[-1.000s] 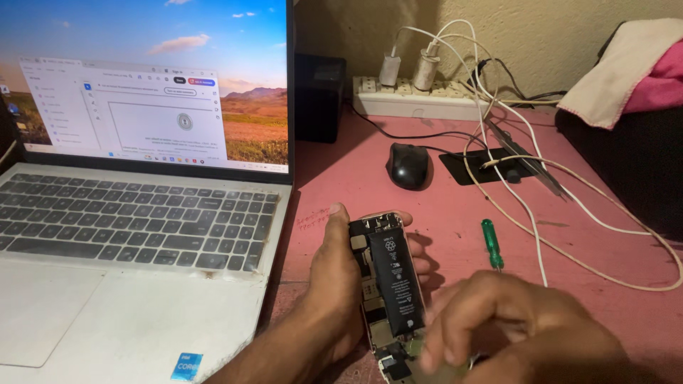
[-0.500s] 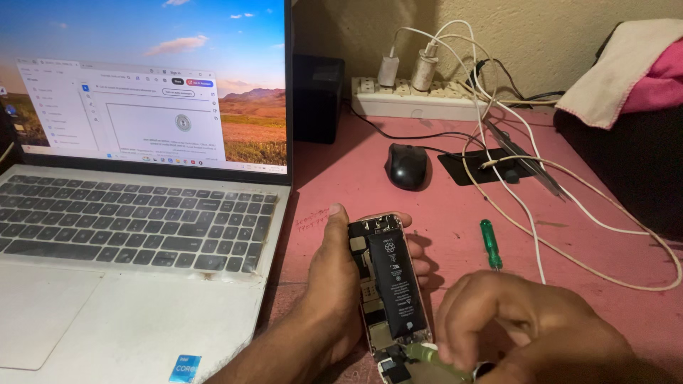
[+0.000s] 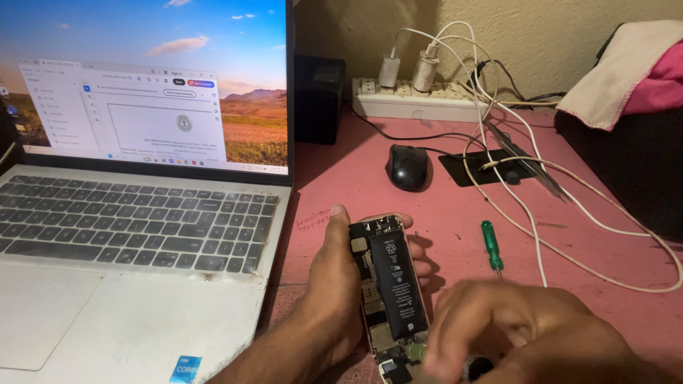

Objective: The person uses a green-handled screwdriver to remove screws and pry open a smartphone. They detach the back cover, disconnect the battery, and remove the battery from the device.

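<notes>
Head view of an opened phone (image 3: 388,284) held above a pink table (image 3: 455,227), just to the right of an open laptop (image 3: 142,227). The phone has its back off, and a long black battery (image 3: 400,288) fills most of the exposed interior. The phone's long axis runs away from the person, its far end tilted slightly leftward and its near end pointing back toward the bottom edge of the view.

The left hand (image 3: 334,291) cradles the phone from the left side, thumb laid along the left edge and fingertips wrapped around the far right edge; it is closed on the phone. The right hand (image 3: 512,334) sits at the phone's near right corner, its fingers curled and pinched around a small greenish tool tip (image 3: 416,352) that meets the phone's lower end; what exactly it pinches is blurred. The right hand is therefore the nearer one to the phone's lower end, approaching from the right.

A green-handled screwdriver (image 3: 491,245) lies apart on the table, to the right of the phone, roughly parallel to it. Further back are a black mouse (image 3: 409,167), white cables (image 3: 526,206) and a white power strip (image 3: 420,103) against the wall.
</notes>
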### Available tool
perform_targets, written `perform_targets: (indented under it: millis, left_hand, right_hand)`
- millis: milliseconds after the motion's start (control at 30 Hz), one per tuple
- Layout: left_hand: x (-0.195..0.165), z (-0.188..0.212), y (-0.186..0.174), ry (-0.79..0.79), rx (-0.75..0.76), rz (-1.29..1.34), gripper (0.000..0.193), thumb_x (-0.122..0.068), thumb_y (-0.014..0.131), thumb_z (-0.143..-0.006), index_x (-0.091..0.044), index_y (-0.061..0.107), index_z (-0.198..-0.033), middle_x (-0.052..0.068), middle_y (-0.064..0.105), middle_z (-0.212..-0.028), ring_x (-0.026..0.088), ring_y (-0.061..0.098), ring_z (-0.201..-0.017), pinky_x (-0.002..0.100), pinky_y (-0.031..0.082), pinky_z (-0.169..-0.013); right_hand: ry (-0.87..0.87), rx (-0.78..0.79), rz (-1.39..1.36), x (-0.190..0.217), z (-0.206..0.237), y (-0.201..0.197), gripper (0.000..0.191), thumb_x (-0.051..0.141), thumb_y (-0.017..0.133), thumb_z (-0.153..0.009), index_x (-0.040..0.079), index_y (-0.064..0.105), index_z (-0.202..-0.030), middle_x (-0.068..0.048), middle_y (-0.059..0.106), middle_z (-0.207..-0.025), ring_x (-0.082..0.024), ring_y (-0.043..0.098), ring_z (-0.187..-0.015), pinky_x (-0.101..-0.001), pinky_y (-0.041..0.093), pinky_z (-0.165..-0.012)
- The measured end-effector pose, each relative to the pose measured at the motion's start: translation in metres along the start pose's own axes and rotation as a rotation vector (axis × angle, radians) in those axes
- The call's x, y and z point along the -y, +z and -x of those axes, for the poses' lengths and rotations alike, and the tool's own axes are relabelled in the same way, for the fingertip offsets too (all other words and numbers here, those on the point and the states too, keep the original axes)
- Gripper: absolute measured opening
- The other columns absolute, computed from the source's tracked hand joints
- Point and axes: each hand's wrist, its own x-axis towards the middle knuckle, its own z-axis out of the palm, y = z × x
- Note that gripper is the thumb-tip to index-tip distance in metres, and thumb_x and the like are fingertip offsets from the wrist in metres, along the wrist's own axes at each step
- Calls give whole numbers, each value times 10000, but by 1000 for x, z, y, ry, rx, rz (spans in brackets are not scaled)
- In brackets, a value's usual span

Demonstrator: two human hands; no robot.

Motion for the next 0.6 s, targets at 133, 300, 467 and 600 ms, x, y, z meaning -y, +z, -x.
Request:
perform_targets:
  millis: [133,300,467,600]
  left_hand:
    - [-1,1,2,3,1,0,843,-605,44,-988,-46,630,-1220,134,713,-907,248,708,-837,422,624,-833]
    - [-4,4,4,-64,-31,-26,864,-664,48,-991,-63,629,-1210,139,683,-884,260,710,-830,427,623,-823]
    - [-5,4,5,-42,-23,-25,856,-652,55,-1000,-62,630,-1230,139,692,-914,255,704,-864,435,629,-850]
    - [-4,4,4,-38,-9,5,850,-651,65,-1002,-54,625,-1233,138,715,-938,257,709,-882,446,620,-862]
  right_hand:
    - [-238,56,303,2,3,-3,171,155,665,-1003,4,742,-1022,-177,694,-1111,-355,662,-1140,-526,549,-1000]
    - [-153,63,240,1,3,-3,140,116,688,-986,0,755,-945,-190,711,-1048,-342,637,-1052,-515,559,-921]
    - [-84,-37,225,-1,1,4,195,165,702,-982,0,784,-920,-205,640,-1061,-349,633,-1067,-537,569,-921]
    - [-314,-39,206,0,-1,7,255,178,577,-1059,-29,706,-984,-290,628,-1225,-421,623,-1226,-614,483,-1110]
